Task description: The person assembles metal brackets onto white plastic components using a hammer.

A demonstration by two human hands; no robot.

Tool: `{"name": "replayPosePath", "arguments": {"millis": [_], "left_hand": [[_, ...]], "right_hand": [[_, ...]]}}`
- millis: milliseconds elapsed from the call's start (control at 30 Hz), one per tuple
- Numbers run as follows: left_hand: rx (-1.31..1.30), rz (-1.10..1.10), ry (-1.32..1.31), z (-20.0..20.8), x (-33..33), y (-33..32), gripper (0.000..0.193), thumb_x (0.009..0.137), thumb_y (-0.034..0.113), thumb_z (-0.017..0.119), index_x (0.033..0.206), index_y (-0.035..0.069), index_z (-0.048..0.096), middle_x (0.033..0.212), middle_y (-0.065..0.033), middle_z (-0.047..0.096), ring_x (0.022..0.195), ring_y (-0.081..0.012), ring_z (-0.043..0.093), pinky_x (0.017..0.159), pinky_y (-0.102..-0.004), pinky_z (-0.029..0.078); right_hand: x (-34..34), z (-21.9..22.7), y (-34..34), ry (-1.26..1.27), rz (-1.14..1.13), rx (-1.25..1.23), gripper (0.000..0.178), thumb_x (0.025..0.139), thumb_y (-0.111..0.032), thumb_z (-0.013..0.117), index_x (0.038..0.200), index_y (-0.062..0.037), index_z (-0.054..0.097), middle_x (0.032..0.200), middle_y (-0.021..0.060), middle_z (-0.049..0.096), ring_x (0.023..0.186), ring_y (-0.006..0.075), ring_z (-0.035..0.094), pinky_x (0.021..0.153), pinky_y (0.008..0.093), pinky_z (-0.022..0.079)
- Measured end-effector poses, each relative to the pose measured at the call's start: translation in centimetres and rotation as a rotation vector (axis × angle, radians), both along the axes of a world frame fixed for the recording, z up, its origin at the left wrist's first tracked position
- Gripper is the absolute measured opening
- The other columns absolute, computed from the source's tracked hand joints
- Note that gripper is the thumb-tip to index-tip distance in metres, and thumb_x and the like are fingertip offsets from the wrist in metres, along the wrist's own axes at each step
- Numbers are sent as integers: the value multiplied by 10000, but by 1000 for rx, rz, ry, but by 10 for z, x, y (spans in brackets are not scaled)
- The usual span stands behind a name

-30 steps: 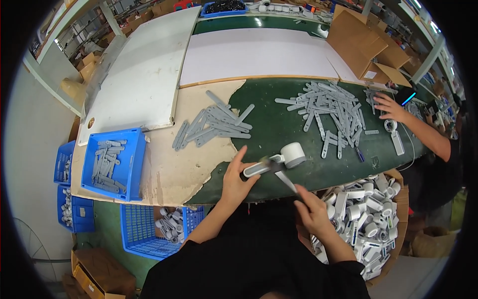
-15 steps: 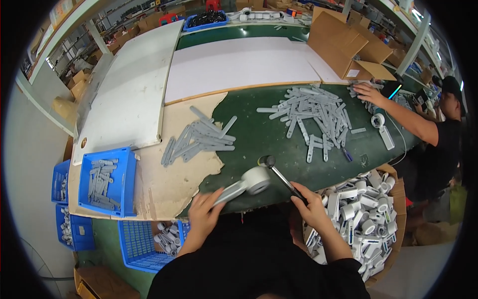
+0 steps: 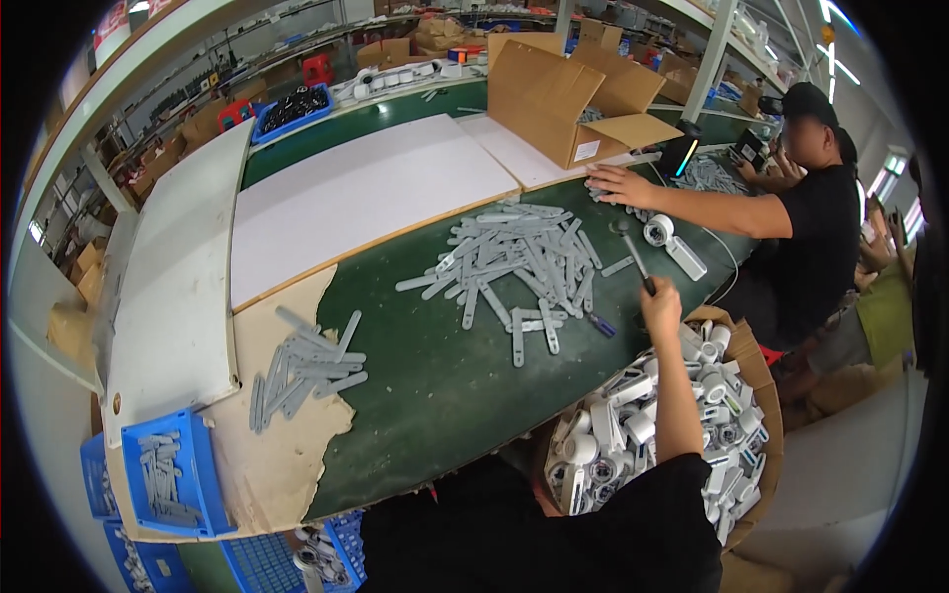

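Note:
My right hand (image 3: 661, 308) is closed around the dark handle of a hammer (image 3: 638, 259), held over the right part of the green table. Its head points away from me, not far from a white round-headed part with a flat handle (image 3: 686, 259). My left hand is out of view. To the left of the hammer lies a loose pile of flat grey plastic strips (image 3: 534, 259), with a screwdriver (image 3: 601, 324) at its near right edge. Below my right forearm stands a cardboard box (image 3: 761, 395) full of white round-headed parts (image 3: 633, 390).
A smaller heap of grey strips (image 3: 308, 361) lies on torn brown board (image 3: 237, 435). A blue bin (image 3: 213, 474) of strips sits at left, a blue basket (image 3: 252, 565) below. A co-worker's hand (image 3: 618, 185) reaches across near an open carton (image 3: 539, 99).
The view has turned to the right. My left hand, with the white round-headed part it held, has gone out of view. My right hand has moved the hammer farther out and right.

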State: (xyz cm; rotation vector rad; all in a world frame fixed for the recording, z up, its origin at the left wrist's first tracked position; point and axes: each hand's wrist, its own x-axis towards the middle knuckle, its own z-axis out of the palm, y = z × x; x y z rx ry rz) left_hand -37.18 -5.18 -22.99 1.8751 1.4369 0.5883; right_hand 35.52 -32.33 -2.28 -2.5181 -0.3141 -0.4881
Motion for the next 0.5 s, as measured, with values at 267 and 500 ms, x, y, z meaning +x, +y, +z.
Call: {"name": "replayPosePath", "arguments": {"millis": [267, 500], "left_hand": [[-222, -123, 542, -64, 24, 18, 340, 787, 237, 598, 1077, 64, 629, 1085, -153, 613, 1034, -317, 572, 892, -416, 438], [-484, -368, 1150, 10, 79, 12, 346, 762, 362, 591, 999, 125, 675, 1021, -127, 648, 973, -318, 610, 814, -465, 488]], "right_hand": [[124, -26, -70, 81, -186, -138, 269, 675, -232, 679, 934, -166, 708, 1468, 124, 244, 1355, 309, 191, 998, 680, 168], [104, -19, -75, -145, 6, -24, 186, 703, -81, 612, 867, -30, 683, 938, 181, 557, 871, 345, 570, 798, 401, 457]]}}
